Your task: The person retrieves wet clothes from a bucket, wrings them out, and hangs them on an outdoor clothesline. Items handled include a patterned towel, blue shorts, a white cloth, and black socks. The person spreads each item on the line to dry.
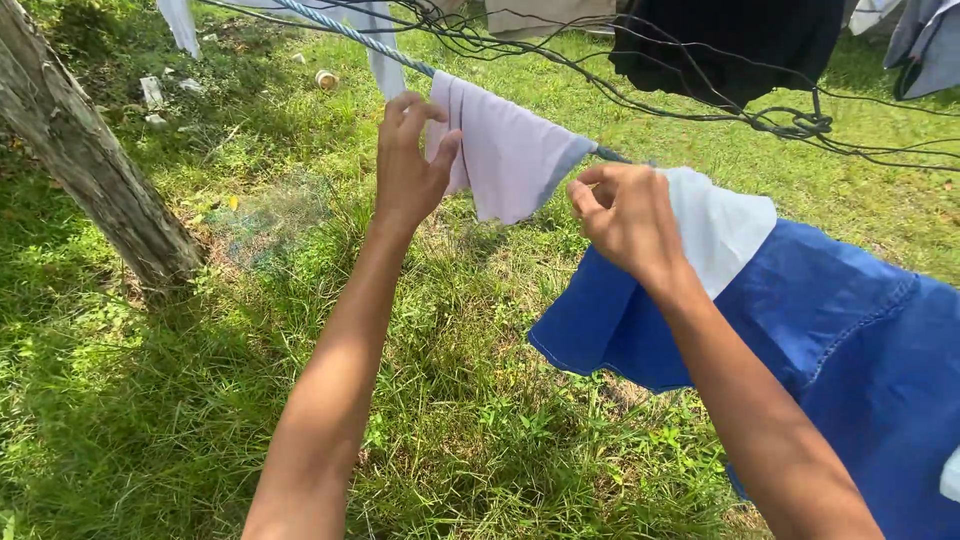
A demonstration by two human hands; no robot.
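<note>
Left hand: the left hand was raised to the line w/ the forearm stretched up from the bottom edge; fingers were curled over the top of a pale lilac cloth and the thumb was pressed against its near face, so the cloth's left edge was pinched.
Right hand: the right hand was held just below the line, wrist bent, fingers folded into a loose fist; a white cloth was touched at its left edge, but whether any fabric was actually clamped could not be told, as the fingertips were hidden behind the knuckles.
Line: a blue-and-white twisted rope was strung from upper left down toward the right, approx. between the two hands.
Lilac cloth: it was draped over the rope, hung folded, w/ its lower corner between the hands.
White cloth: it was hung over the rope just right of the lilac cloth, overlapping a blue garment.
Blue garment: it was hung at right, spread wide, its hem behind the right forearm.
Overhead: a tangle of dark wires was strung above the rope; a black garment was hung there at top.
Ground: sunlit grass was seen below; a leaning tree trunk stood at left.
</note>
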